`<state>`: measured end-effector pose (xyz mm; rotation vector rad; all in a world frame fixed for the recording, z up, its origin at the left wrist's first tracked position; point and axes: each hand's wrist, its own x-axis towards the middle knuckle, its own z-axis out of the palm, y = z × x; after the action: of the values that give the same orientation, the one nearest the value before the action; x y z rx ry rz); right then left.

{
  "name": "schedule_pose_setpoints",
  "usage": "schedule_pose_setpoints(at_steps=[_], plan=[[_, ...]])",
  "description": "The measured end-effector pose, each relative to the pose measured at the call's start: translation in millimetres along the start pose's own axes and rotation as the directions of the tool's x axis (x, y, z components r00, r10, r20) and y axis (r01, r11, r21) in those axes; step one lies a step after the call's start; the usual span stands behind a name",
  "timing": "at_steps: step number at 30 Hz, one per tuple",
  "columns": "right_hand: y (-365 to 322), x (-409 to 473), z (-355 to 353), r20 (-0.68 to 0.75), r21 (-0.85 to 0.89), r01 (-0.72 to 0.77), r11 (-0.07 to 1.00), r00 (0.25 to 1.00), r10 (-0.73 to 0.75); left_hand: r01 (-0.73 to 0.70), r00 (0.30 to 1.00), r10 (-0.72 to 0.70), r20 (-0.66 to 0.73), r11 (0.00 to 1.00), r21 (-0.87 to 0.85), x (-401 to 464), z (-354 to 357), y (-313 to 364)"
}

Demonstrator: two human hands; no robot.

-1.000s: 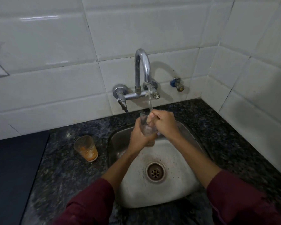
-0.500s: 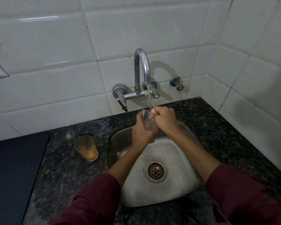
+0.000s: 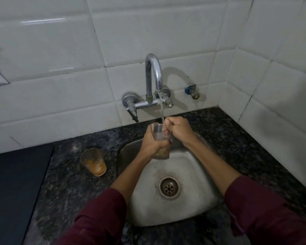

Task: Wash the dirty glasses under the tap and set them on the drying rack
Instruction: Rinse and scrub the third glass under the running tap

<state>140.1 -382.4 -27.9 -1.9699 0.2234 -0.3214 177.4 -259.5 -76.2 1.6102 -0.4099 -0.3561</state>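
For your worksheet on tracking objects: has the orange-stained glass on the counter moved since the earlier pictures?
No. The stained glass stands at the same spot on the counter, left of the sink.

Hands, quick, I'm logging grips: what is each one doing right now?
Left hand: grips the glass under the running tap.
Right hand: curled at the glass rim, fingers inside it.

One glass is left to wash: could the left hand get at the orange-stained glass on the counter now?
Probably not yet: the left hand grips the glass under the tap. The counter path to the stained glass looks unobstructed.
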Motion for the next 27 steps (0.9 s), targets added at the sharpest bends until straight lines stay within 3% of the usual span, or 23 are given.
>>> schedule_pose_setpoints(at_steps=[2,4,7,10,12,15,19,22,27], plan=[[0,2,4,-0.022,-0.085,0.001,0.996,1.0,-0.003,-0.002,0.999,0.007,-0.035,0.991,0.132,0,1,1],[1,2,8,-0.018,-0.096,-0.062,0.993,0.998,0.06,0.092,0.996,-0.086,-0.038,0.981,0.173,-2,2,-2],[14,7,17,-0.004,-0.049,-0.283,0.958,0.959,0.283,0.358,0.932,-0.359,0.052,0.933,0.025,-2,4,-11],[27,6,24,0.033,-0.043,-0.455,0.889,0.889,0.456,0.576,0.816,-0.547,0.187,0.796,-0.186,-7,5,-20],[33,0,23,0.124,-0.05,-0.488,0.871,0.863,0.49,0.678,0.735,-0.626,0.262,0.681,-0.275,-14,6,-24],[46,-10,23,0.15,0.009,-0.523,0.852,0.843,0.516,0.773,0.629,-0.701,0.335,0.517,-0.369,-19,7,-38],[62,-21,29,0.177,0.134,-0.538,0.833,0.84,0.514,0.81,0.565,-0.763,0.313,0.443,-0.384,-23,8,-45],[66,-28,28,0.166,0.328,-0.537,0.777,0.843,0.512,0.772,0.602,-0.754,0.263,0.467,-0.431,-25,9,-43],[56,-49,28,0.401,0.328,-0.547,0.77,0.819,0.411,0.483,0.83,-0.556,0.053,0.668,-0.566,-14,16,-41]])
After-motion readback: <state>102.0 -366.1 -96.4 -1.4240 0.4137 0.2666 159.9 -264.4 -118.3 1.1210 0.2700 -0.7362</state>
